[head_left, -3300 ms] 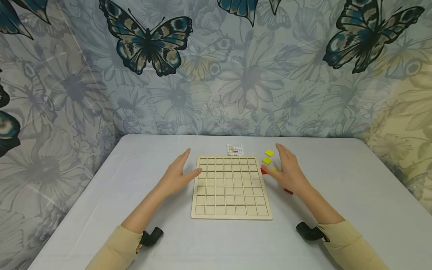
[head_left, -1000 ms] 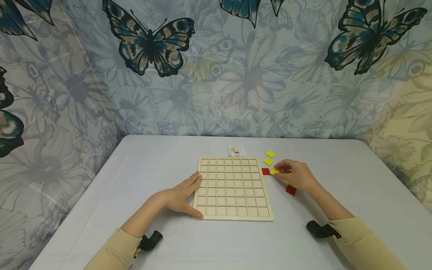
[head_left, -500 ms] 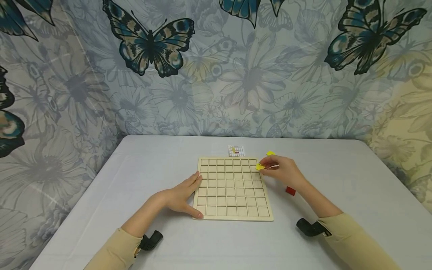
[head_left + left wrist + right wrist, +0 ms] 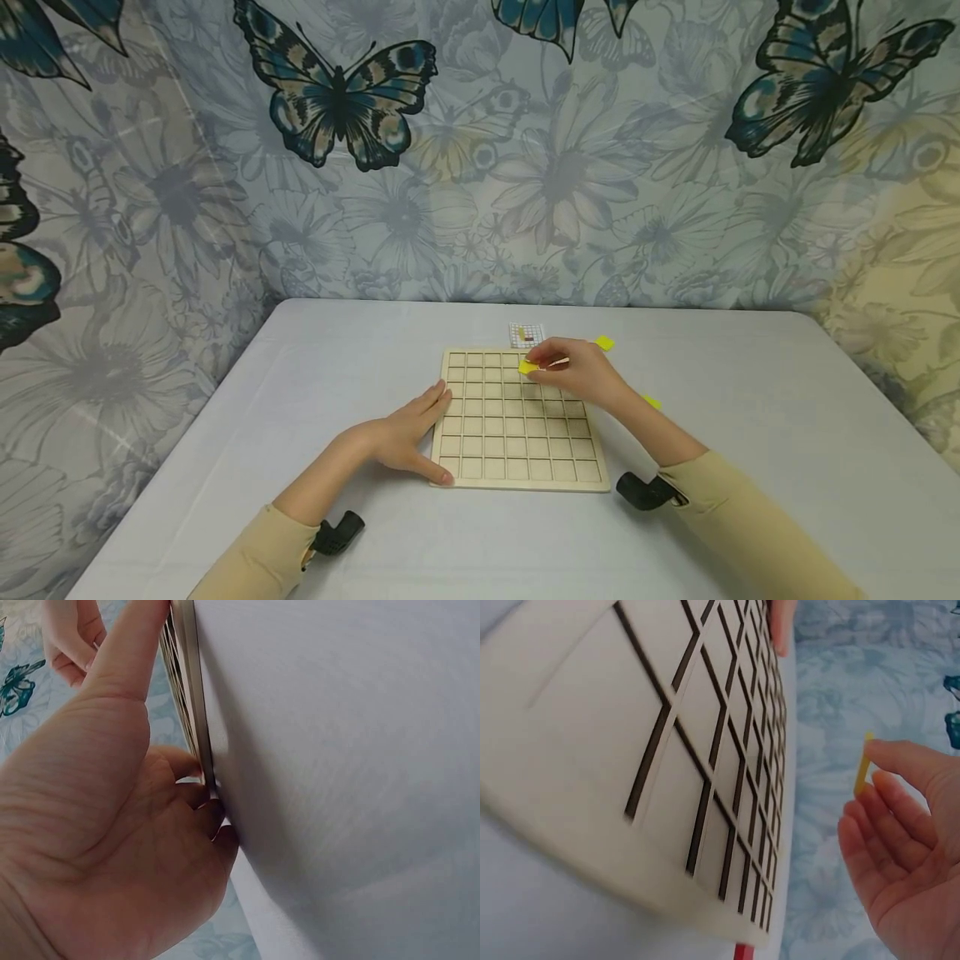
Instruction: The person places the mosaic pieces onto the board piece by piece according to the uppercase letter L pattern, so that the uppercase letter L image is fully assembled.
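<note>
A wooden grid board [image 4: 495, 427] with square cells lies flat on the table. My left hand [image 4: 402, 433] rests along its left edge, thumb at the near-left corner and fingers extended along the side. In the left wrist view, this hand [image 4: 142, 825] touches the rim of the board [image 4: 196, 712]. Between thumb and fingertips, my right hand [image 4: 581, 371] pinches a yellow square tile [image 4: 527, 367] over the far rows of cells. The right wrist view shows that yellow tile [image 4: 863, 765] edge-on, held apart from the board.
Behind the board lies a small card [image 4: 523, 335] printed with a coloured grid. One yellow tile [image 4: 605, 342] lies to the far right, and another tile [image 4: 652, 402] shows beside the right forearm. In the right wrist view, a red tile [image 4: 743, 952] sits by the board's edge.
My right hand has picked up a yellow tile from right of the board and moved left over the cells. My left hand came down onto the board's edge and has stayed there.
</note>
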Available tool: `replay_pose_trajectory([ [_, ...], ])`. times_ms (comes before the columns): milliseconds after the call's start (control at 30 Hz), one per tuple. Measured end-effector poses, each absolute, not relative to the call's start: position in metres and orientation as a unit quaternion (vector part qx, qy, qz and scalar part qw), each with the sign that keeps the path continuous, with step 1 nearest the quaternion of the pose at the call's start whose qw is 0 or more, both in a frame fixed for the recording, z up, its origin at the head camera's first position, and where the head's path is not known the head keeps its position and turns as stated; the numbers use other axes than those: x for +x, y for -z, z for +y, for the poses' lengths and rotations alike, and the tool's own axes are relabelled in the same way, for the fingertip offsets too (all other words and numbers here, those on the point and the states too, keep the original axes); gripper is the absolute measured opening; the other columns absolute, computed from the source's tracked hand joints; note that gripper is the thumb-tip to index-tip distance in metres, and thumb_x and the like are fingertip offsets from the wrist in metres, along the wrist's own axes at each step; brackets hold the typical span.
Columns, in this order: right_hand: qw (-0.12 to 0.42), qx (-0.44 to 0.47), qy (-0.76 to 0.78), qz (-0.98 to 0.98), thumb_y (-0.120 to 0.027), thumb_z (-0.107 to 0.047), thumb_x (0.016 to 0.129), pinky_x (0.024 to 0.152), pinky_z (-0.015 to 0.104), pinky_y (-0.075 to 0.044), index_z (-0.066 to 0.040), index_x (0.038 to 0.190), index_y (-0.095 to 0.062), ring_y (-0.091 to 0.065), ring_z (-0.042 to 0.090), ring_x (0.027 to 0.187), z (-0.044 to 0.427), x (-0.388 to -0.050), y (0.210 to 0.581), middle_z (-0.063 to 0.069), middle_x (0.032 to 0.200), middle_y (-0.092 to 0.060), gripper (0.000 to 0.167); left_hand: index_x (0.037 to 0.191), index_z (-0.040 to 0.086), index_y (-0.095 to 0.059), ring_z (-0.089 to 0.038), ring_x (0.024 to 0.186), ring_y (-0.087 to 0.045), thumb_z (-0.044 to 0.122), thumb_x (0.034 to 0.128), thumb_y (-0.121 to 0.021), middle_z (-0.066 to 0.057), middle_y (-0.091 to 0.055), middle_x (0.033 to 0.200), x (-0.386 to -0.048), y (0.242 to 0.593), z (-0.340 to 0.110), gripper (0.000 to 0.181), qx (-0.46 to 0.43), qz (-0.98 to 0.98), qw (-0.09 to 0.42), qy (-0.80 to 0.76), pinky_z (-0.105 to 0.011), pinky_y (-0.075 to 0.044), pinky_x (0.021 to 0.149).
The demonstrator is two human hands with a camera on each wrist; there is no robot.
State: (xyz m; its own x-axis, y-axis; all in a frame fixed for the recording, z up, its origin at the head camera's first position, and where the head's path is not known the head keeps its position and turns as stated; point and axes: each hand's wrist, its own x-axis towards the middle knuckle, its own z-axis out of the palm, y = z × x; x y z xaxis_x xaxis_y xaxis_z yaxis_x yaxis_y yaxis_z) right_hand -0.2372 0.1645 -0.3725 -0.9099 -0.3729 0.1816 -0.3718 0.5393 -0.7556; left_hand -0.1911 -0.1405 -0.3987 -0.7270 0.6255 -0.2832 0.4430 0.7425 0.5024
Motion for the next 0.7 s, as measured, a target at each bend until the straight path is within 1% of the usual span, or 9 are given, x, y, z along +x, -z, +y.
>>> replay_pose_trajectory([
  [233, 0.015, -0.243, 0.426, 0.871, -0.078, -0.013, 0.084, 0.084, 0.032, -0.054, -0.006, 0.105, -0.071, -0.064, 0.021, 0.097, 0.145, -0.247, 0.375, 0.004, 0.102, -0.070, 0.023, 0.155, 0.000, -0.005, -0.029, 0.148, 0.004, 0.055, 0.0751, -0.079, -0.017, 0.007, 0.162, -0.191, 0.398, -0.140, 0.122, 0.296, 0.906, 0.222, -0.206, -0.045, -0.011, 0.118],
  [433, 0.040, -0.262, 0.422, 0.867, -0.078, -0.012, 0.084, 0.084, 0.030, -0.054, -0.006, 0.104, -0.071, -0.064, 0.019, 0.095, 0.135, -0.257, 0.379, 0.003, 0.100, -0.069, 0.022, 0.155, 0.000, -0.004, -0.029, 0.148, 0.004, 0.056, 0.0753, -0.078, -0.017, 0.007, 0.162, -0.191, 0.397, -0.140, 0.122, 0.295, 0.906, 0.224, -0.205, -0.045, -0.011, 0.118],
  [700, 0.044, -0.317, 0.388, 0.864, -0.077, -0.010, 0.084, 0.083, 0.028, -0.054, -0.006, 0.102, -0.070, -0.065, 0.019, 0.094, 0.127, -0.269, 0.387, 0.002, 0.098, -0.069, 0.019, 0.156, 0.001, -0.004, -0.029, 0.148, 0.004, 0.056, 0.0758, -0.078, -0.016, 0.007, 0.162, -0.191, 0.397, -0.140, 0.122, 0.295, 0.906, 0.225, -0.205, -0.045, -0.011, 0.118],
])
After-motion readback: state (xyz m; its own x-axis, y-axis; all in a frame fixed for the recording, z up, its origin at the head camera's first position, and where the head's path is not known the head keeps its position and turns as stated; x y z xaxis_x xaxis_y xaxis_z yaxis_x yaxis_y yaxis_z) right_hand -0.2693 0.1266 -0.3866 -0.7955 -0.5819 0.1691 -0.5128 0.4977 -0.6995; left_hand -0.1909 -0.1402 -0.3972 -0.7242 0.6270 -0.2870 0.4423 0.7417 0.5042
